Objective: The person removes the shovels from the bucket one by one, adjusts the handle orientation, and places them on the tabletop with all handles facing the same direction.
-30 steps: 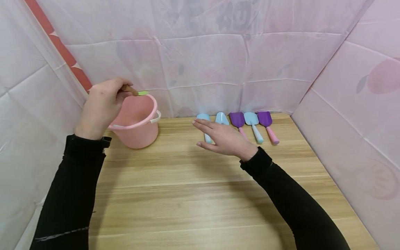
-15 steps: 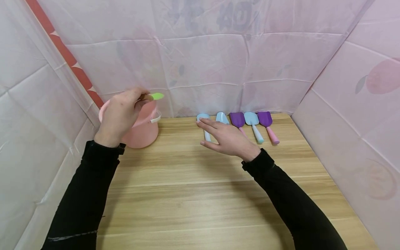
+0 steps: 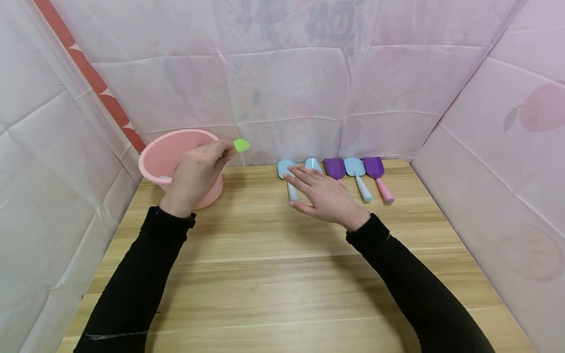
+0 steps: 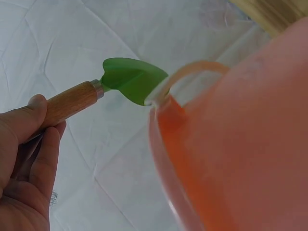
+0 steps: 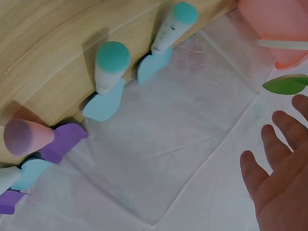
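My left hand [image 3: 194,171] pinches a small hand trowel by its wooden handle [image 4: 72,102]. The trowel's green blade [image 3: 241,145] points right, just past the right rim of a pink bucket [image 3: 163,152]. In the left wrist view the blade's tip overlaps the bucket's rim near its handle. My right hand [image 3: 324,196] hovers with fingers spread, holding nothing, over a row of toy shovels. It partly covers a light blue shovel [image 3: 286,169], a second light blue shovel [image 3: 312,163] and a purple shovel [image 3: 334,168].
Farther right in the row lie another light blue shovel [image 3: 355,167] and a purple shovel with a pink handle [image 3: 374,167]. They lie along the back of the wooden table [image 3: 282,284]. Pale printed sheets [image 3: 282,88] hang behind and at both sides.
My left hand has moved right across the bucket with the trowel, bringing the green blade out past the right rim. My right hand has drifted slightly right, still spread.
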Demonstrator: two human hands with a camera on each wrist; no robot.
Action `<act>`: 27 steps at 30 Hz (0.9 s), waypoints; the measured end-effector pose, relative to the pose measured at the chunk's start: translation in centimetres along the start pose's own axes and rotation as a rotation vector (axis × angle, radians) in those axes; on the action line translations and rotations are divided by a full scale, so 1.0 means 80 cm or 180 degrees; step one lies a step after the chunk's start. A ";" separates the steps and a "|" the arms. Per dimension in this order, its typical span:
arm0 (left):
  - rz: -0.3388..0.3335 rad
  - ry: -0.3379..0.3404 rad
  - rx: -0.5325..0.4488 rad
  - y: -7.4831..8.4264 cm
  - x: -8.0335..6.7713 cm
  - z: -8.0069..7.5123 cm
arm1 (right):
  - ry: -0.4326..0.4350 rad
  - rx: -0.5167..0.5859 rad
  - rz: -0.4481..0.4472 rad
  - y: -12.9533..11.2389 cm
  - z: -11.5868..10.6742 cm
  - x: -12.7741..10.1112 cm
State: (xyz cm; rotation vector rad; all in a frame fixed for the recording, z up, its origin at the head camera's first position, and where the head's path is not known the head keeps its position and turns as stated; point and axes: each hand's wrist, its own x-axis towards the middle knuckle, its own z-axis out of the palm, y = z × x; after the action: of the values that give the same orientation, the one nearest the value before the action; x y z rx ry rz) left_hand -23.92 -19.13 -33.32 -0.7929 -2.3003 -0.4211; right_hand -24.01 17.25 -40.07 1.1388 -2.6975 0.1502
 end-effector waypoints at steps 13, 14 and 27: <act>0.0154 -0.0027 -0.0199 0.014 -0.012 0.046 | 0.0156 0.0026 0.0131 0.010 0.015 -0.012; 0.0145 -0.0050 -0.0211 0.015 -0.014 0.049 | 0.0150 0.0041 0.0131 0.011 0.016 -0.013; 0.0067 -0.0317 -0.0367 0.018 -0.032 0.107 | -0.0007 0.0087 0.0208 0.021 0.026 -0.028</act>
State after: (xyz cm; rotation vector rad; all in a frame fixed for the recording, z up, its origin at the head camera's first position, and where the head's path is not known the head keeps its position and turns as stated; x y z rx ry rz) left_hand -25.58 -14.96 -41.18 -0.9125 -2.3745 -0.5193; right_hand -24.06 19.63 -42.62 1.0592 -2.7441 0.1967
